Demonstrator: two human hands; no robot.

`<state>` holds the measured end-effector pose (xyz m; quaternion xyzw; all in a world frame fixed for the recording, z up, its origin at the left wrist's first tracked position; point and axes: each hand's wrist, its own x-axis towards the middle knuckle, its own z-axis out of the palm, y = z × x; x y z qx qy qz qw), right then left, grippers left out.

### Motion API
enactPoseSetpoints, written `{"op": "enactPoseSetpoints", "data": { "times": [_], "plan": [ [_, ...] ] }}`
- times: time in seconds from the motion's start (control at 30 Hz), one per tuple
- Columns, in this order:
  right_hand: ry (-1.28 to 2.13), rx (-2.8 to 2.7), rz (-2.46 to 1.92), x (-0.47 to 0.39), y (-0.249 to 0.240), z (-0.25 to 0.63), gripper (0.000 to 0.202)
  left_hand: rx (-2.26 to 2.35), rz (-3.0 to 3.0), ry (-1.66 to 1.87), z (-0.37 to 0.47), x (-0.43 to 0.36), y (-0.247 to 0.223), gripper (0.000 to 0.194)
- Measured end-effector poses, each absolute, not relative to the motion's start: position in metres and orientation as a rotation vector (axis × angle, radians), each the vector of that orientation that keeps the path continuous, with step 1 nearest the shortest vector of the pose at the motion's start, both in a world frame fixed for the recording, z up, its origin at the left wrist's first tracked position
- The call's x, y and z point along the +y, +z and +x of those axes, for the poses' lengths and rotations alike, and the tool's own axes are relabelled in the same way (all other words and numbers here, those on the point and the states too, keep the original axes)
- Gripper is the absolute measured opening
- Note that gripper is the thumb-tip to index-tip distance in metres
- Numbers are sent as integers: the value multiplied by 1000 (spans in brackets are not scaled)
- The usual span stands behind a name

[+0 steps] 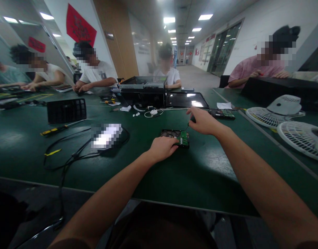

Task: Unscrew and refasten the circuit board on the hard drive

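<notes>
A hard drive [184, 138] with a green circuit board lies on the green table in front of me. My left hand [164, 148] is closed on its near left edge, thumb and fingers at the board's side. Above the drive's right back corner, my right hand [200, 120] is wrapped round a small dark screwdriver [192, 119], whose thin shaft points down toward the board. Whether the tip touches the board is too small to tell.
Left of the drive are a lit phone [106, 136], black cables [73, 156] and a yellow-black screwdriver [54, 130]. Behind stand an open computer case [140, 95] and another circuit-board drive [222, 114]. White fan grilles [300, 136] lie right. Several people sit around the table.
</notes>
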<state>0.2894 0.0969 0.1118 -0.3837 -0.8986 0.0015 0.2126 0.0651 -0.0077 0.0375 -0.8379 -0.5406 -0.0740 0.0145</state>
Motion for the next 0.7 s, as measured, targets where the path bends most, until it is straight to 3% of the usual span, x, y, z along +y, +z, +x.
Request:
{"op": "enactPoseSetpoints", "data": {
  "times": [0.7],
  "plan": [
    [10, -2480, -1124, 97, 112, 290, 36, -1700, -2621, -222, 66, -9, 41, 30]
  ]
}}
